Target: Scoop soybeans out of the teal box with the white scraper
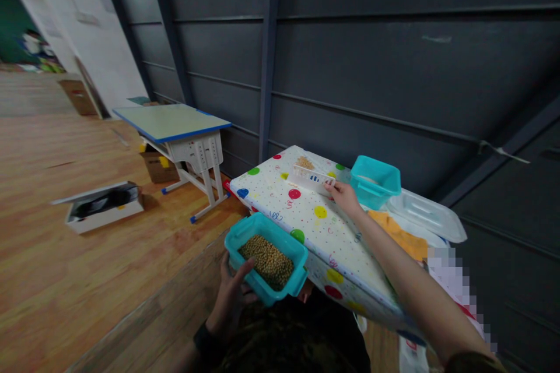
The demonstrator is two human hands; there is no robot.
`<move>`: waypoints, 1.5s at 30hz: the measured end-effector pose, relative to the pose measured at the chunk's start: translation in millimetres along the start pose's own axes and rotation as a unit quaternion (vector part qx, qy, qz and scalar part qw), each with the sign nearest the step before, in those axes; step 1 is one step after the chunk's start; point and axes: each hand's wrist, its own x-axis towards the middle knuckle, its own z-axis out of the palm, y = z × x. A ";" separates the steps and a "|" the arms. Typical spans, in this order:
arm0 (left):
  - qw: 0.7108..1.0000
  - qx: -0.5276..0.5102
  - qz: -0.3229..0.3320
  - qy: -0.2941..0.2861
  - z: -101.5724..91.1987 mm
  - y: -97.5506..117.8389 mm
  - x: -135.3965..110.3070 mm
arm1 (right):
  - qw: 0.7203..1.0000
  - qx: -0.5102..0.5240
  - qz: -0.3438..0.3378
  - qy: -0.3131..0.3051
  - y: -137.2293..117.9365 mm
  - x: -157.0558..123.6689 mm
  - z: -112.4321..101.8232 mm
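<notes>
My left hand [236, 282] grips a teal plastic container [301, 250] by its near left side, with the thumb over the rim. Round yellowish beans [268, 259] lie inside it. The container is held in front of the table's near edge, low by my lap. Reaching over the polka-dot table, my right hand [343, 195] pinches one end of a white plastic strip [310, 178], long and narrow with dark marks. The strip stands on edge on the tablecloth, beside a small heap of pale beans or grains [305, 162] on its far side.
A second teal container [376, 178] stands at the table's back right, beside a clear lid [431, 215] and an orange cloth [400, 236]. Dark metal panels [350, 58] rise behind the table [280, 198]. Left are a desk [175, 121] and an open white box [105, 217] on the floor.
</notes>
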 end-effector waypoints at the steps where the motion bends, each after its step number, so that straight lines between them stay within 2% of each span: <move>1: 1.000 0.006 0.013 0.006 1.8 -1.7 -1.0 | 1.000 -0.005 -0.004 -0.004 1.0 -4.9 -2.0; 5: 0.999 0.014 0.029 0.006 7.5 -5.3 -4.8 | 0.999 -0.049 -0.014 -0.018 3.2 -24.8 -9.4; 12: 0.999 -0.008 0.025 -0.018 10.6 2.8 -11.1 | 0.997 -0.071 -0.022 -0.018 -2.9 -57.7 -20.0; 21: 1.000 -0.018 0.013 -0.022 15.7 6.3 -17.3 | 0.993 -0.080 -0.060 -0.067 -36.9 -126.0 -37.2; 24: 1.000 -0.012 0.008 -0.017 16.8 9.7 -19.3 | 0.994 -0.075 -0.062 -0.059 -41.5 -140.9 -41.9; 26: 1.000 0.000 0.005 -0.009 16.8 11.3 -19.6 | 0.996 -0.060 -0.050 -0.036 -39.0 -141.4 -43.6; 29: 1.000 0.003 0.004 -0.008 16.1 11.8 -18.7 | 0.999 -0.032 -0.026 0.006 -30.6 -128.6 -43.5; 32: 1.000 -0.010 0.007 -0.019 15.4 9.9 -17.5 | 0.999 -0.023 -0.016 0.040 -21.4 -104.4 -40.3; 36: 1.000 -0.015 0.006 -0.023 15.5 4.4 -17.4 | 0.994 -0.059 -0.031 0.087 -11.1 -58.8 -32.2; 39: 1.000 -0.006 0.008 -0.028 14.9 -0.6 -17.5 | 0.984 -0.125 -0.023 0.123 -6.4 -19.3 -22.3; 42: 0.999 0.013 0.017 -0.027 13.3 -4.4 -14.2 | 0.975 -0.178 0.000 0.137 -6.3 14.7 -7.1; 45: 1.000 0.025 0.001 0.003 11.8 -6.0 -8.2 | 0.973 -0.197 -0.017 0.118 -9.8 37.7 12.3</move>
